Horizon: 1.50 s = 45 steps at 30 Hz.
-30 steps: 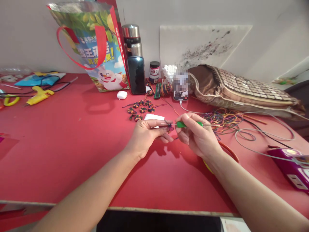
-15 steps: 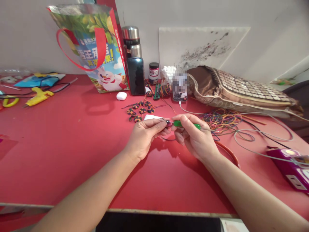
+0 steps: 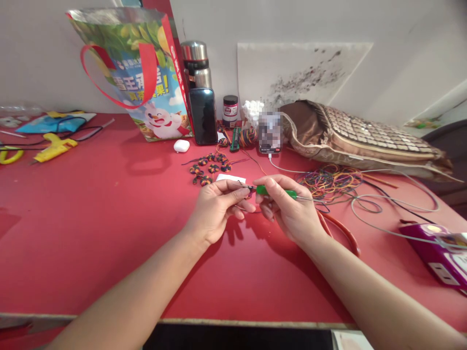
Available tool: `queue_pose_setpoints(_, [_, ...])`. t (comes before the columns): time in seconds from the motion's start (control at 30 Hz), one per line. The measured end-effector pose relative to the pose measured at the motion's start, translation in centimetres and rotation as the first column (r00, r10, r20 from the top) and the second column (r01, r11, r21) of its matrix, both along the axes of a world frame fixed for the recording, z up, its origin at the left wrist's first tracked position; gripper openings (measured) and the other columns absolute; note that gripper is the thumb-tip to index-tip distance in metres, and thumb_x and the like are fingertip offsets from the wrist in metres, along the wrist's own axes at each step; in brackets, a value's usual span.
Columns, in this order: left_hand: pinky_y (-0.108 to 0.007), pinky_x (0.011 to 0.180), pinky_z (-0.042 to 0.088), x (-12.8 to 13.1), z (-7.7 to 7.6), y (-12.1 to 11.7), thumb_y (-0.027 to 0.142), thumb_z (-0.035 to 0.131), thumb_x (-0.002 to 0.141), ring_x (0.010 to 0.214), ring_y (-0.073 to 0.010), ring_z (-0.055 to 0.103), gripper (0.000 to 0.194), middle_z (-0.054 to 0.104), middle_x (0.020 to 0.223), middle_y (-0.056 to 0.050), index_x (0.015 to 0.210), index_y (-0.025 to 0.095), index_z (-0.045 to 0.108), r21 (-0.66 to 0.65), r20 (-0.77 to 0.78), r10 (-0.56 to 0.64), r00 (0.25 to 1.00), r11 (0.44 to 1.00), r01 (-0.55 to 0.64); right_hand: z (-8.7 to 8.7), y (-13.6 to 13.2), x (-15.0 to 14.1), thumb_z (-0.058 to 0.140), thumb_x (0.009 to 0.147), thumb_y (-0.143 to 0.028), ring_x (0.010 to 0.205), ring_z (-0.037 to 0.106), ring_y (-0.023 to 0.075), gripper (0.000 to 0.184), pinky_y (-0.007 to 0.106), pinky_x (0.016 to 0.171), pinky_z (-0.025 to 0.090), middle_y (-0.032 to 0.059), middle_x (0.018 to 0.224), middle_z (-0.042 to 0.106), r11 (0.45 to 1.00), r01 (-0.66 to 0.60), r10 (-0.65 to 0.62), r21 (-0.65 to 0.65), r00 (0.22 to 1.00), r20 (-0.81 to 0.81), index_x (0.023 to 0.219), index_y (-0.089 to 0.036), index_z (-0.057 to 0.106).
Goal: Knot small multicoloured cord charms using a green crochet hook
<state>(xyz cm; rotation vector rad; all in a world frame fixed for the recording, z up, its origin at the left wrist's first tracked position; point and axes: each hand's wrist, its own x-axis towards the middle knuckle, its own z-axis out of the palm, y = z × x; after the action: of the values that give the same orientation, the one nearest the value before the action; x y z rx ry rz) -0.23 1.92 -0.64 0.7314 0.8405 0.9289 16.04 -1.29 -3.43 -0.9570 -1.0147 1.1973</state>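
In my right hand (image 3: 292, 206) is a crochet hook with a green handle (image 3: 277, 191), pinched between thumb and fingers; a thin metal shaft sticks out at its right end. Its left tip meets a small dark, multicoloured piece of yarn work (image 3: 250, 191), which my left hand (image 3: 219, 206) pinches between thumb and forefinger. The piece is mostly hidden by the fingers. Just beyond lies a white slip (image 3: 230, 179), partly covered by my left hand. Several small knotted yarn balls (image 3: 206, 180) in orange, green and dark colours lie further back.
A tangle of multicoloured yarn (image 3: 326, 182) and a white cable (image 3: 359, 209) lie to the right, near a purple power strip (image 3: 425, 243). Phones (image 3: 203, 116), a shopping bag (image 3: 156, 92) and a sequined bag (image 3: 379, 138) stand at the back. A yellow glue gun (image 3: 54, 147) lies left.
The hook's metal shaft between the green handle and the yarn piece shows less now, as my right hand has come closer to my left. My left hand's lower fingers have spread slightly.
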Motion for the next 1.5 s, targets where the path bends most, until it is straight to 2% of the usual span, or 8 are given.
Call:
queue_pose_setpoints(0.2, [-0.020,0.064,0.064,-0.1,0.1,0.0,0.002,0.086,0.070,0.060,-0.0138,0.077,0.017,0.075,0.065,-0.001,0.072,0.012,0.072,-0.029,0.068,0.032,0.997,0.999,-0.031,-0.3,-0.3,0.1,0.080,0.093,-0.047,0.044,0.050,0.0079,0.026,0.022,0.040,0.041,-0.0027,0.063,0.065,0.999,-0.018,0.016,0.028,0.998,0.060,0.093,-0.020,0.078])
queue_pose_setpoints(0.57, [-0.024,0.063,0.066,-0.3,0.5,-0.1,-0.002,0.083,0.075,0.058,-0.0163,0.078,0.026,0.081,0.074,-0.003,0.096,0.013,0.084,-0.004,0.029,0.044,0.999,0.999,-0.044,0.1,-0.8,0.7,0.076,0.097,-0.027,0.050,0.055,0.0081,0.011,0.022,0.046,0.042,-0.0022,0.069,0.068,0.988,-0.070,0.067,0.139,0.997,0.027,0.106,-0.023,0.082])
queue_pose_setpoints(0.9, [-0.023,0.068,0.065,-0.2,1.2,-0.3,-0.001,0.074,0.086,0.061,-0.0130,0.077,0.033,0.083,0.076,-0.004,0.117,0.010,0.078,-0.022,0.032,0.084,0.996,0.996,-0.083,0.4,-0.5,-0.3,0.080,0.094,-0.032,0.048,0.056,0.0072,0.011,0.021,0.046,0.044,-0.0012,0.071,0.071,0.993,-0.017,0.028,0.113,0.996,-0.090,0.100,-0.023,0.083])
queue_pose_setpoints(1.1, [-0.026,0.072,0.064,-0.1,0.7,-0.5,0.001,0.075,0.086,0.064,-0.0141,0.078,0.042,0.083,0.079,-0.004,0.127,0.009,0.074,0.047,0.026,0.090,0.996,0.995,-0.091,0.3,-0.5,0.0,0.076,0.097,-0.028,0.047,0.057,0.0078,0.010,0.021,0.044,0.044,-0.0018,0.068,0.071,0.984,0.048,-0.062,0.171,0.995,0.078,0.101,-0.023,0.084])
queue_pose_setpoints(1.2, [-0.028,0.073,0.064,0.0,0.4,-0.6,0.004,0.077,0.084,0.062,-0.0135,0.076,0.047,0.082,0.079,-0.004,0.130,0.008,0.073,0.075,0.004,0.090,0.996,0.993,-0.090,0.4,-0.8,0.4,0.074,0.097,-0.020,0.050,0.059,0.0077,0.013,0.022,0.049,0.049,-0.0018,0.073,0.074,0.945,0.062,-0.174,0.321,0.928,0.331,0.106,-0.024,0.083])
queue_pose_setpoints(1.3, [-0.029,0.073,0.064,0.0,0.1,-0.6,0.009,0.081,0.081,0.065,-0.0140,0.075,0.049,0.080,0.079,-0.002,0.129,0.010,0.074,0.117,-0.019,0.094,0.995,0.989,-0.091,0.5,-1.1,0.6,0.071,0.098,-0.013,0.066,0.070,0.0113,0.020,0.024,0.065,0.058,0.0021,0.087,0.080,0.860,-0.040,-0.287,0.509,0.786,0.547,0.113,-0.022,0.081])
queue_pose_setpoints(1.4, [-0.029,0.072,0.062,0.0,-0.1,-0.7,0.012,0.084,0.077,0.068,-0.0151,0.075,0.052,0.078,0.075,-0.001,0.128,0.010,0.075,0.133,-0.021,0.091,0.996,0.987,-0.087,0.4,-1.3,0.3,0.067,0.100,-0.011,0.080,0.077,0.0143,0.026,0.025,0.077,0.062,0.0058,0.097,0.083,0.796,-0.083,-0.386,0.599,0.692,0.610,0.123,-0.020,0.075])
queue_pose_setpoints(1.5, [-0.028,0.069,0.060,0.0,-0.3,-0.6,0.012,0.085,0.074,0.065,-0.0144,0.073,0.053,0.077,0.072,-0.001,0.126,0.008,0.075,0.123,-0.006,0.090,0.996,0.988,-0.089,0.2,-1.6,-0.3,0.066,0.102,-0.012,0.071,0.076,0.0128,0.026,0.023,0.073,0.062,0.0054,0.095,0.084,0.800,-0.038,-0.440,0.599,0.641,0.629,0.126,-0.018,0.072])
